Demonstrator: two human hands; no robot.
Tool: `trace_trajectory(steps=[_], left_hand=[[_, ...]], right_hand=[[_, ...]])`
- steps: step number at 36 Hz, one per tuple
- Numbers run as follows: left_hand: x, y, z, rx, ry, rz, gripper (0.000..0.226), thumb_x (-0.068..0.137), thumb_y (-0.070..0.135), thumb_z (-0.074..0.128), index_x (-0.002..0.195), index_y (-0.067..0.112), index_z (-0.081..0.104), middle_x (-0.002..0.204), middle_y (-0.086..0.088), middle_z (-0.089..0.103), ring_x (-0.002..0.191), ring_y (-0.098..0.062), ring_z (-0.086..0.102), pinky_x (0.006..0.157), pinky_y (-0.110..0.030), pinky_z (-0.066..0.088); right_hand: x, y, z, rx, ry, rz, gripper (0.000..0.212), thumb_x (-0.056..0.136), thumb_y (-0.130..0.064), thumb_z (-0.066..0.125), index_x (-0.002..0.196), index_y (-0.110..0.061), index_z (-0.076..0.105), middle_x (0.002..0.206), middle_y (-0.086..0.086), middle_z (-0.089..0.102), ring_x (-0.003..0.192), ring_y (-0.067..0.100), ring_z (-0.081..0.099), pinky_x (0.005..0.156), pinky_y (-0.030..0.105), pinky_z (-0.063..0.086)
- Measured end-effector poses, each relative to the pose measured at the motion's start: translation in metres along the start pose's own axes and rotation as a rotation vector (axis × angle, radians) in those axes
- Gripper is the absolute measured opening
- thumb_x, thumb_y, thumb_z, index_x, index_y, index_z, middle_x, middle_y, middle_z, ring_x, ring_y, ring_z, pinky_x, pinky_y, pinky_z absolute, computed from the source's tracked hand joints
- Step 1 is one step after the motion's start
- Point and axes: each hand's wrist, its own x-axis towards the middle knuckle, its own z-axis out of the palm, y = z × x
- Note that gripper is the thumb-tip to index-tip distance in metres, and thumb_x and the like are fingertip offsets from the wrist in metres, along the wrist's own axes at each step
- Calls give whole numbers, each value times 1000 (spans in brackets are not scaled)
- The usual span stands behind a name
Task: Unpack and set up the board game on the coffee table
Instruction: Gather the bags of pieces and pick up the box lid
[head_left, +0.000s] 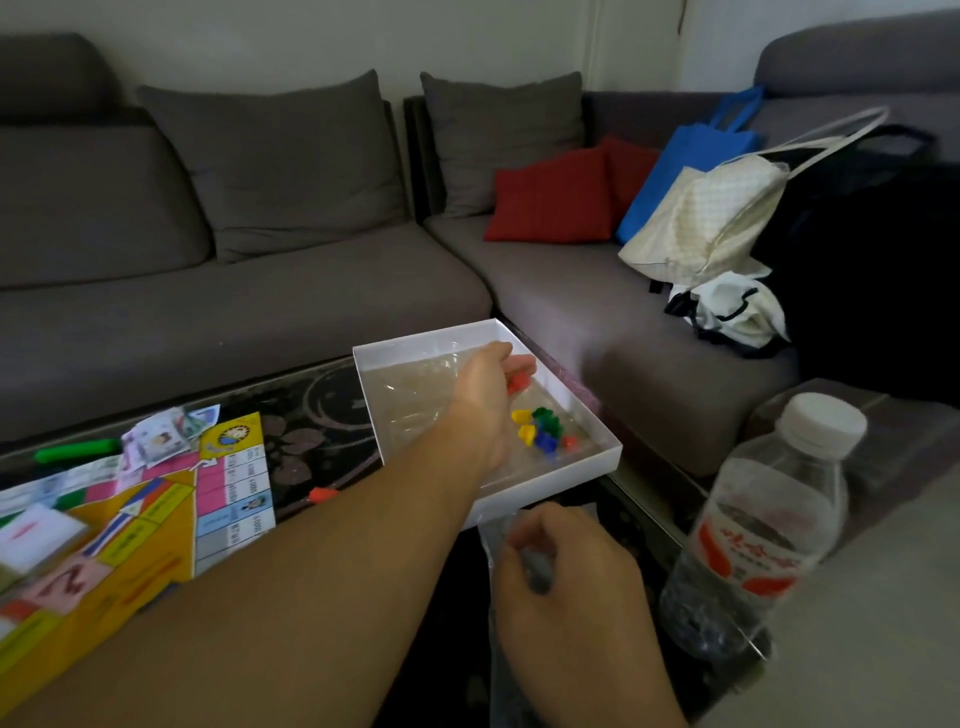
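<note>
Left hand (491, 387) reaches into shallow white cardboard box tray (550, 480), fingers curled round small red plastic pieces (518, 383). Right hand (566, 577) pinches crumpled clear plastic bag (506, 670) at table edge. Loose yellow, green, blue pawns (540, 427) lie in tray. Colourful unfolded game board (156, 525) lies left on dark coffee table (322, 431).
</note>
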Motion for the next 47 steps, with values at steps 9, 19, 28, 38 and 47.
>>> trace_trajectory(steps=[9,19,28,38,47], left_hand=[[-25,16,-14,6,-53,-26,44,107,30,44,126,0,69,127,-11,72,117,-23,63,98,-34,40],[-94,71,-117,687,2,93,20,99,12,60,108,-2,73,79,-11,70,60,-21,60,50,-25,53],[-152,84,-200,802,89,58,15,99,10,64,95,2,76,72,-11,73,56,-19,62,51,-28,52],[-179,63,-229,854,62,65,17,101,12,61,94,11,77,81,-8,76,56,-16,66,54,-27,55],[-189,44,-225,824,29,23,15,101,12,62,95,10,76,84,-10,77,61,-17,68,55,-26,54]], right_hand=[[-9,0,1,52,98,-27,18,94,-13,67,79,-22,63,86,-10,63,96,-5,55,78,8,46],[-1,-21,20,-110,-56,-54,33,99,-3,58,123,-24,68,119,-5,66,113,13,61,101,26,51],[13,-48,65,-598,-256,-247,30,93,-16,72,122,-20,65,125,4,62,112,23,64,94,37,58],[1,-66,101,-437,-235,-144,14,96,-28,70,95,-22,58,100,-1,65,92,20,67,82,38,59],[4,-77,109,-513,-271,-79,28,99,-24,70,120,-14,54,128,8,54,111,27,66,97,35,54]])
